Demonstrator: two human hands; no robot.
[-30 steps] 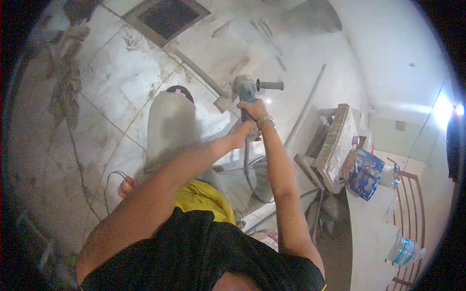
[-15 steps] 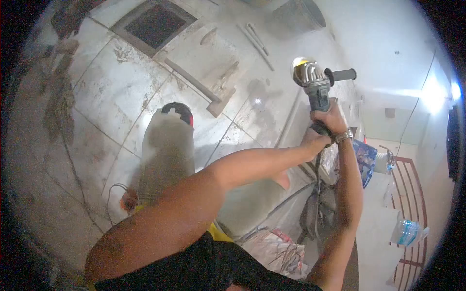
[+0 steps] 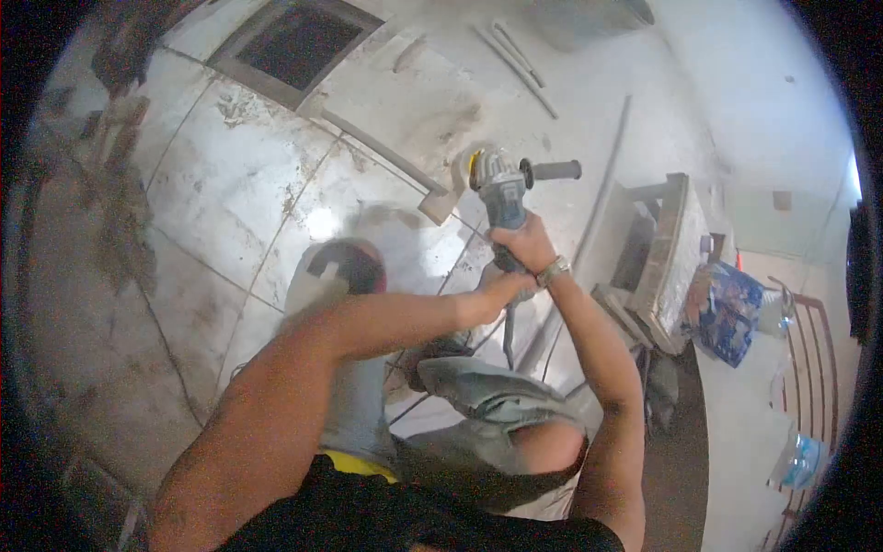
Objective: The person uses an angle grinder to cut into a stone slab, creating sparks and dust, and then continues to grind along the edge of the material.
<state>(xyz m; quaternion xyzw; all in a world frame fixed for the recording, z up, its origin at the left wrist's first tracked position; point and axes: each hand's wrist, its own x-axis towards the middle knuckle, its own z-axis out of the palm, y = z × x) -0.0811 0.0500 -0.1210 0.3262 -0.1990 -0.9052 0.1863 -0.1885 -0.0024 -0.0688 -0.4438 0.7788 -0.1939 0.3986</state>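
Both my hands are on an angle grinder (image 3: 504, 198), held out over the dusty tiled floor. My right hand (image 3: 526, 243), with a watch (image 3: 554, 270) on its wrist, wraps round the grinder's body. Further back, my left hand (image 3: 506, 293) is closed round the rear end, partly hidden by my right wrist. The black side handle (image 3: 555, 170) sticks out to the right with neither hand on it. A yellow-edged guard shows at the grinder's head; the disc is too blurred to make out. A power cord (image 3: 509, 339) hangs from the rear.
A long-handled hammer (image 3: 440, 204) lies on the tiles near a square floor opening (image 3: 299, 46). Thin rods (image 3: 520, 69) and a bucket (image 3: 602, 20) are further off. On the right stand a wooden box frame (image 3: 667, 262), a blue bag (image 3: 727, 313) and a plastic bottle (image 3: 805, 462).
The grinder, still in both hands, has moved left and slightly down in view. The camera has shifted too. A bent leg in grey trousers and the wooden box frame now show more fully.
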